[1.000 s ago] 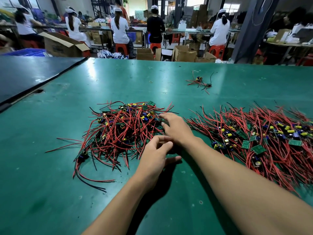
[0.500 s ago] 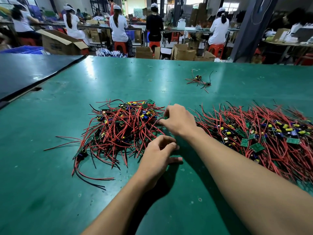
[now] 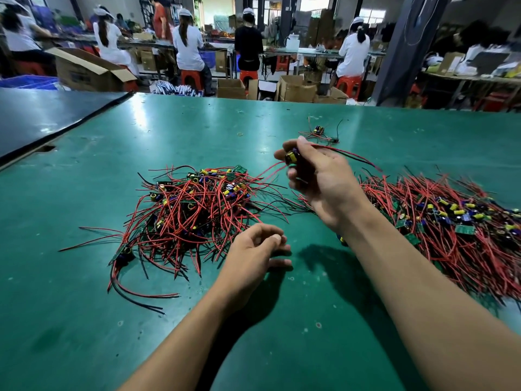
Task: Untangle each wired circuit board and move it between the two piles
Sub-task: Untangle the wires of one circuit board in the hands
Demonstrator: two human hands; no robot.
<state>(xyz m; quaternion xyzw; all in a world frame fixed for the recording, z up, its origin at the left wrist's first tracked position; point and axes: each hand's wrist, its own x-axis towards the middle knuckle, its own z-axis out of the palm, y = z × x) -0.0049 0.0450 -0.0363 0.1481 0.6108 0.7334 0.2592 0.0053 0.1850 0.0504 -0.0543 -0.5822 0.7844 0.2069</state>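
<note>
The small circuit board with yellow capacitor and red wires [image 3: 291,158] is now raised off the left tangled pile [image 3: 191,213], pinched in your right hand [image 3: 321,179]. Your left hand [image 3: 253,249] stays loosely curled, empty, on the green table [image 3: 84,320].

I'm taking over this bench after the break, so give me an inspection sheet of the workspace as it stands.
Surface: green table, scuffed, with light glare.
Job's things: left pile, boards tangled in red and black wires; right pile, larger and spread out; one board raised in the right hand.
Clutter: stray board and rubber band farther back on the table.
Hands: right hand grips the board above the table; left hand rests on the table, fingers loosely curled, holding nothing.
Cables: red wire from the held board runs down toward the left pile; whether it is snagged cannot be told.
Surroundings: dark table at left; seated workers and cardboard boxes behind.
</note>
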